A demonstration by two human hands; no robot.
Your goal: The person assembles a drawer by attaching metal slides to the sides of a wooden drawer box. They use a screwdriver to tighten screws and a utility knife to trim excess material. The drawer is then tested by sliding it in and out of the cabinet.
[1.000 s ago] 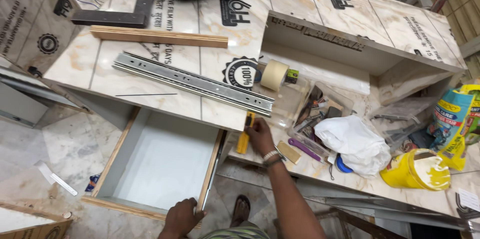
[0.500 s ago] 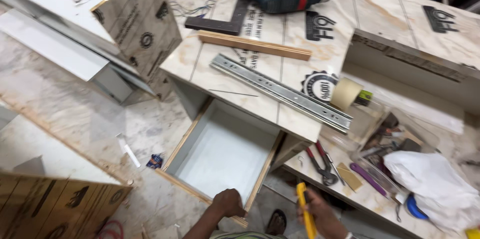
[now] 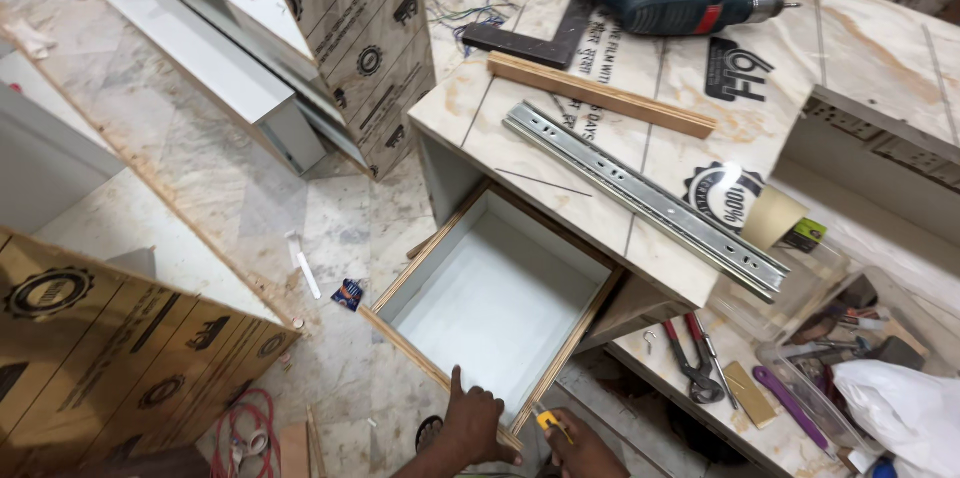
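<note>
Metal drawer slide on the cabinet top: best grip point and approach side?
Take the drawer slide near its middle, pinching across its narrow width from above. It lies flat and diagonal on the cabinet top, long and thin, so a mid-length hold likely keeps it balanced. Both long edges look free; the wooden strip lies apart from it. Its lower end sits near the tape roll, leaving less room there.

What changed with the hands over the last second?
The right hand came off the worktop edge with the yellow-handled tool, down to the drawer's front corner. The left hand stayed on the drawer's front edge. Slide rail and drill unmoved.
</note>
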